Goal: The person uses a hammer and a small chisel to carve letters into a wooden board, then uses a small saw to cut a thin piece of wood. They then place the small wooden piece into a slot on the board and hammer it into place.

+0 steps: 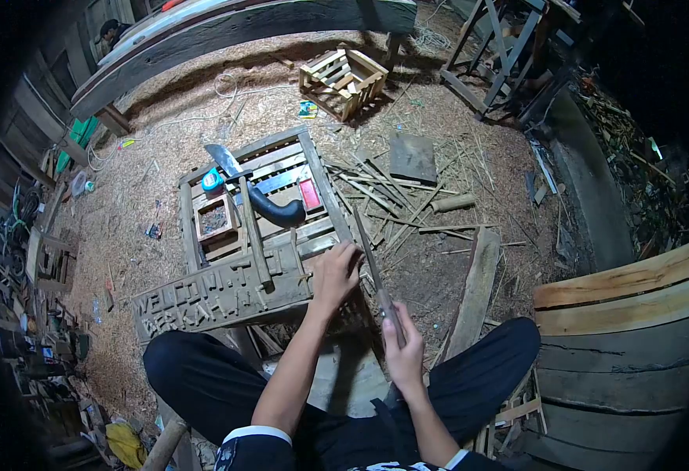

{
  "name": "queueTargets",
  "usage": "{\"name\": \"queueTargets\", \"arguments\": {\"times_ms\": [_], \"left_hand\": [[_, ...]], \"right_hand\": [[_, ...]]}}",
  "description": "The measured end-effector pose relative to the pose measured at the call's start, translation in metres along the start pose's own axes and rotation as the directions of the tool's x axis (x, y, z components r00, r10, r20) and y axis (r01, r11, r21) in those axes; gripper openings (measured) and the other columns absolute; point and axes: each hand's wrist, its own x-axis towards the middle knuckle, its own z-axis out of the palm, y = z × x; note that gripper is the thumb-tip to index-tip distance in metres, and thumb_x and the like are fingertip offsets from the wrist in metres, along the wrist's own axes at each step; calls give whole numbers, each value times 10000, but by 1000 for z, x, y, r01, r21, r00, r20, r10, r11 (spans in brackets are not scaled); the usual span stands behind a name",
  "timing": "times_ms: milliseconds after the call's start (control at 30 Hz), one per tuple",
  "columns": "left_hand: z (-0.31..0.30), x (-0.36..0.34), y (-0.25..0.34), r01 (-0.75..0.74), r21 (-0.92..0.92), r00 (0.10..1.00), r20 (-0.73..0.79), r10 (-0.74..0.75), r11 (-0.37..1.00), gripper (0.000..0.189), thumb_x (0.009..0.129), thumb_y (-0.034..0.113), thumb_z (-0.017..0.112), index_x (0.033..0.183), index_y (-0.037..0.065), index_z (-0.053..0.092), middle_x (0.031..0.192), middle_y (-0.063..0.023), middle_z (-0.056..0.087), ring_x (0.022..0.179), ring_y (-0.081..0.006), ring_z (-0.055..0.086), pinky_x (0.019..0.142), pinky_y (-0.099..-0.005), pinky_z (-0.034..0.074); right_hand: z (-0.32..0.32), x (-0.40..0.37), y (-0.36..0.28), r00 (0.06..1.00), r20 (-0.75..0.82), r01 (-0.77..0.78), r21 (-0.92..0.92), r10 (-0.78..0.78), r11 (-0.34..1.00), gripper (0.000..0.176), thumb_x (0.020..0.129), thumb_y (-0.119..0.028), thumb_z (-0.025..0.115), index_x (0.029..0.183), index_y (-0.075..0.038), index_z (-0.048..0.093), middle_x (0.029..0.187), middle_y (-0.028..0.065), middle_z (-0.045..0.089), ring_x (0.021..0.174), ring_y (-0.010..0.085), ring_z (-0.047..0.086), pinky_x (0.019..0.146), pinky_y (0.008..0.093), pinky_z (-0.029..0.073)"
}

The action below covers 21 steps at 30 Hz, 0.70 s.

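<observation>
Right grip: the right hand [402, 345] has its fingers wrapped round the handle of a long, thin dark-bladed tool with a brown handle [392, 314].
Tool: rises from that hand toward 11 o'clock, its blade passing just beside the other hand; contact there cannot be told.
Left grip: the left hand [333, 276], at 11 o'clock from the right, has its fingers curled inward; whether they pinch anything cannot be told.
Signboard: a grey-brown wooden board with raised stick letters [286, 292] lies at 9 o'clock from the left hand, along the near edge of the counter.
Counter: a low, slatted grey wooden counter [322, 180] spreads toward 11 o'clock.
On its slats: a red rectangular object [309, 194] at 11 o'clock; a broad-bladed machete with a curved black handle [278, 210] and a round turquoise tape measure [213, 181] toward 10.
Crate: a pale slatted wooden crate [364, 93] sits on the shavings-covered floor at 12 o'clock.
Square board: a flat grey square board [413, 157] lies between 12 and 1.
Planks: broad, rough-edged wooden planks [619, 314] lie at 3 o'clock.
</observation>
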Motion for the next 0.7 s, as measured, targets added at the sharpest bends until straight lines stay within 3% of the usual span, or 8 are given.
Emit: {"name": "queueTargets", "arguments": {"times_ms": [133, 200, 300, 400, 433, 467, 667, 700], "left_hand": [[-5, 2, 4, 14, -23, 1000, 0, -14, 1000, 153, 885, 121, 744, 990, 52, 658, 955, -127, 633, 868, -376, 648, 755, -477, 519], [-7, 2, 3, 11, -13, 1000, 2, -11, 1000, 150, 891, 125, 742, 991, 55, 656, 953, -127, 633, 867, -376, 648, 752, -475, 518], [-5, 3, 5, 18, -13, 1000, 12, -18, 1000, 142, 901, 132, 739, 989, 59, 654, 949, -128, 631, 866, -376, 647, 747, -473, 516], [-5, 1, 6, 29, -11, 999, 17, -29, 1000, 134, 911, 140, 735, 985, 63, 654, 947, -130, 630, 869, -376, 645, 743, -470, 515], [-4, 2, 5, 28, -18, 1000, 14, -28, 999, 136, 913, 143, 734, 988, 64, 652, 947, -130, 630, 870, -376, 645, 744, -471, 515], [-4, 2, 3, 27, -23, 1000, 14, -27, 999, 139, 915, 146, 733, 991, 64, 650, 947, -130, 630, 871, -376, 645, 744, -471, 514], [-2, 2, 3, -1, 19, 999, -40, 2, 1000, 145, 883, 112, 765, 987, 53, 682, 904, -138, 649, 852, -370, 672, 719, -441, 519], [-2, 2, 3, 10, 21, 999, -32, -10, 1000, 139, 884, 109, 763, 984, 55, 682, 908, -135, 655, 860, -371, 673, 730, -446, 521]], "right_hand": [[-2, 21, -4, 999, 43, 23, -78, -20, 997, 515, 1073, -242, 593, 1448, 106, 532, 1308, 230, 695, 1243, 262, 663, 1057, 346, 482], [-10, 2, -5, 996, 92, -12, -15, 13, 1000, 495, 1072, -237, 593, 1440, 89, 544, 1284, 224, 700, 1221, 257, 669, 1044, 348, 488], [-13, -11, 2, 998, 19, -52, -3, 52, 999, 465, 1072, -237, 591, 1425, 64, 566, 1262, 226, 704, 1196, 253, 679, 1023, 357, 498], [1, 21, -14, 999, 23, 36, -56, -34, 998, 453, 1070, -242, 594, 1413, 53, 574, 1266, 246, 701, 1172, 286, 694, 1009, 371, 510], [13, 32, 2, 990, -35, 133, -27, -134, 991, 457, 1062, -242, 606, 1413, 48, 575, 1257, 240, 709, 1152, 301, 704, 1002, 377, 515], [10, 27, 16, 990, -35, 134, -21, -135, 991, 457, 1062, -242, 606, 1413, 48, 575, 1257, 240, 709, 1152, 301, 704, 1002, 377, 515], [-10, -10, -6, 998, 20, -54, 6, 54, 999, 449, 1064, -224, 608, 1418, 50, 574, 1270, 211, 716, 1142, 235, 698, 989, 357, 520], [-4, -2, 7, 1000, -26, -14, 14, 15, 1000, 441, 1063, -228, 607, 1411, 42, 580, 1258, 207, 720, 1131, 236, 701, 979, 357, 521]]}}
